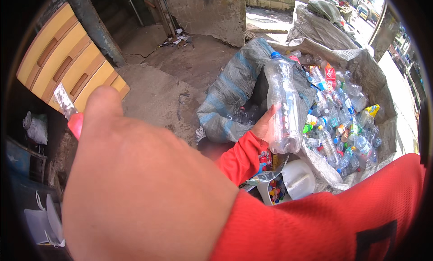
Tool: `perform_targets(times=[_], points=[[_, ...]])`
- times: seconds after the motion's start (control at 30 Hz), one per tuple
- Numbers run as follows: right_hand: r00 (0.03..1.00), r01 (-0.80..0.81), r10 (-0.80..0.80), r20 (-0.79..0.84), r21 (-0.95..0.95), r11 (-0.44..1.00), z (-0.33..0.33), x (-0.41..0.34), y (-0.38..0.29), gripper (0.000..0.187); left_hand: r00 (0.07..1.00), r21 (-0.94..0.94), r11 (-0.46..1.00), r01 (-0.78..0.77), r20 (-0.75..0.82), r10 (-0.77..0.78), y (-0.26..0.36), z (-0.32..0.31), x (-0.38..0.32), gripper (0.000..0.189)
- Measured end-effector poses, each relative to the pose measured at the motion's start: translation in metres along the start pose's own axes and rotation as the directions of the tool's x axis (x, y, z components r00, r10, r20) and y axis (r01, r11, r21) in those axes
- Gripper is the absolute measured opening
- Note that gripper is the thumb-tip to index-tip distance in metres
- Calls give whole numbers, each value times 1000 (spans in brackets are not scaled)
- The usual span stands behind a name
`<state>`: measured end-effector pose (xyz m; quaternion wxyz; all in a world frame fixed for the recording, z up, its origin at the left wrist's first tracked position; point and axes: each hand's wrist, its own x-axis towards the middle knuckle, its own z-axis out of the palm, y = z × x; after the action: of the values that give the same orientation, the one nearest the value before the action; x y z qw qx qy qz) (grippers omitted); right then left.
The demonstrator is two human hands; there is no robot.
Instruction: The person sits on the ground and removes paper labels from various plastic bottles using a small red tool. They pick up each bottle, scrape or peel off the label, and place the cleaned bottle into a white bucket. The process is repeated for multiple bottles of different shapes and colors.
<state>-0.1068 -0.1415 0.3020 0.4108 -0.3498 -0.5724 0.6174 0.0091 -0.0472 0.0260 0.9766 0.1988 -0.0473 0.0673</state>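
Note:
Close to the camera, my right hand (145, 186) is closed around the red handle of a knife (74, 124). Its short, scuffed metal blade points up and to the left, away from the bottle. My left hand (265, 125) grips a large clear plastic bottle (284, 102) low on its side. The bottle stands nearly upright, has a blue cap (275, 55) on, and shows no full label. Behind it gapes a grey woven sack (225, 95) with blue stripes, with dark bottles (245, 115) inside. My right hand and forearm hide much of the lower picture.
On the right, a large woven sack (382, 78) holds many plastic bottles (328, 142). Below the held bottle, a white container (299, 180) contains coloured caps (277, 190). A yellow-brown drawer unit (71, 58) stands left. Concrete floor (152, 95) runs to a broken wall (206, 17).

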Motion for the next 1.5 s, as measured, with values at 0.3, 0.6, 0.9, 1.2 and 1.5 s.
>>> perform_targets(times=[0.3, 0.6, 0.9, 1.2, 1.5], points=[[884, -108, 91, -459, -9, 994, -56, -38, 20, 31, 935, 49, 980, -193, -292, 198, 49, -24, -16, 83], [551, -637, -441, -708, -699, 326, -132, -164, 162, 28, 985, 414, 908, -58, -127, 121, 53, 17, -2, 104], [459, -728, -585, -668, -661, 183, -129, -157, 175, 30, 982, 652, 758, 5, -148, 120, 39, 15, 0, 100], [494, -728, -575, -652, -672, 137, -124, -160, 171, 29, 977, 654, 756, -22, -147, 155, 26, 18, -1, 96], [499, -695, -645, -579, -712, 102, -121, -158, 169, 27, 979, 665, 743, -81, -85, 183, 35, 14, 0, 90]])
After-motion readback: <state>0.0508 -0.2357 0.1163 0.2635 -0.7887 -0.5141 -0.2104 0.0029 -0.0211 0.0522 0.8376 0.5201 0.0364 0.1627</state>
